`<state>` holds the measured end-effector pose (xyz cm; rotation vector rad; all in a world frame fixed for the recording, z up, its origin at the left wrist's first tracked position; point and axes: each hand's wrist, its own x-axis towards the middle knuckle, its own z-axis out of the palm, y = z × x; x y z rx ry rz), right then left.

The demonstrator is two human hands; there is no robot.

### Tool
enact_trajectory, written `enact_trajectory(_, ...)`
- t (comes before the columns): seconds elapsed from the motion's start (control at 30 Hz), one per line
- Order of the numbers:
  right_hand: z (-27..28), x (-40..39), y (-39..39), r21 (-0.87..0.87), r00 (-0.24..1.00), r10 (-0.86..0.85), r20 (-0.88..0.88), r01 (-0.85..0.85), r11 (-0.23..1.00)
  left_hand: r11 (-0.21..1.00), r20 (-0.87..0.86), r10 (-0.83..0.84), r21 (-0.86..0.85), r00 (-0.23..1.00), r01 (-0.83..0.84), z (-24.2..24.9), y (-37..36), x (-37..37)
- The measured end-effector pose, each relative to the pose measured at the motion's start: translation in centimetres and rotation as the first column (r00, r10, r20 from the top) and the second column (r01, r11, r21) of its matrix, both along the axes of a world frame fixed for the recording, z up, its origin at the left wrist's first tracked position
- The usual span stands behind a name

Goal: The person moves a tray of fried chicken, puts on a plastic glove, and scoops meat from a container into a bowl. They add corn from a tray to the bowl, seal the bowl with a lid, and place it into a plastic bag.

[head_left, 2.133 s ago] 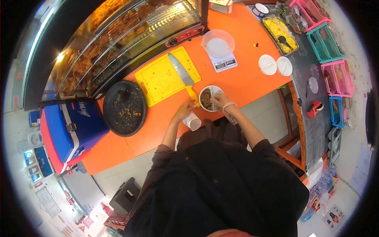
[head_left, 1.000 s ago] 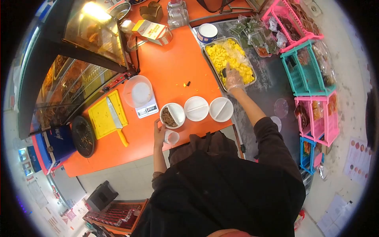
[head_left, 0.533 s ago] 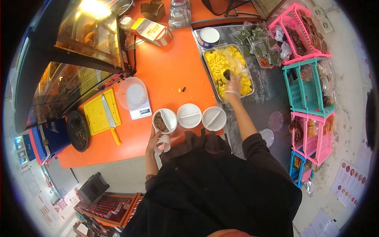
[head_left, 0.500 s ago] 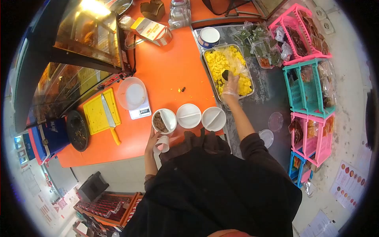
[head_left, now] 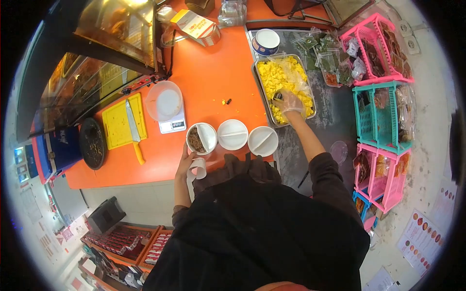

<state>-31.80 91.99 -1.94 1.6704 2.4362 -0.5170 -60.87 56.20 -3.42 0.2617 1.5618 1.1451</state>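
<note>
My right hand (head_left: 292, 104), in a clear plastic glove, is closed on a small dark scoop-like tool (head_left: 277, 96) at the lower part of a metal tray (head_left: 256, 77) of yellow food pieces (head_left: 276, 75). The tool's working end is partly hidden. My left hand (head_left: 185, 162) curls against the side of a white divided bowl (head_left: 208, 137), which has brown minced food (head_left: 195, 140) in its left half. A white paper cup-like roll (head_left: 197, 168) is beside that hand. Two more white divided bowls, the middle one (head_left: 232, 135) and the right one (head_left: 263, 141), stand in line with it.
A clear tub (head_left: 165, 101) rests on a scale (head_left: 173, 125). Left of it lie a yellow cutting board (head_left: 116, 121) and a knife (head_left: 132, 121). A glass display case (head_left: 97, 72) borders the left; pink (head_left: 371, 48) and teal baskets (head_left: 378, 116) line the right.
My right hand and the dark tool have moved toward the near end of the tray, and the tool has turned. My left hand stays at the bowl. The whole view has shifted slightly.
</note>
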Motion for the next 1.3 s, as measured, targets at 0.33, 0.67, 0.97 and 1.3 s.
enact_trajectory(0.33,1.3,3.4,1.5,-0.637,0.807,-0.575,-0.134,0.375,0.674,0.985,-0.086,-0.171,-0.021,0.981,0.170,0.6,-0.5,-1.7)
enact_trajectory(0.67,1.7,-12.6,-15.5,-0.454,0.864,0.121,-0.489,-0.370,0.810,0.986,0.088,-0.167,0.002,0.982,0.168,3.0,-1.1,-2.0)
enact_trajectory(0.97,1.8,-15.2,-24.8,-0.273,0.945,0.286,-0.156,-0.320,0.907,0.988,0.080,-0.143,0.072,0.986,0.137,0.7,-1.9,-2.1)
enact_trajectory(1.3,-0.3,-12.8,-22.8,-0.287,0.772,0.237,-0.589,-0.474,0.833,0.987,0.073,-0.139,0.094,0.988,0.132,1.9,-1.4,-1.9)
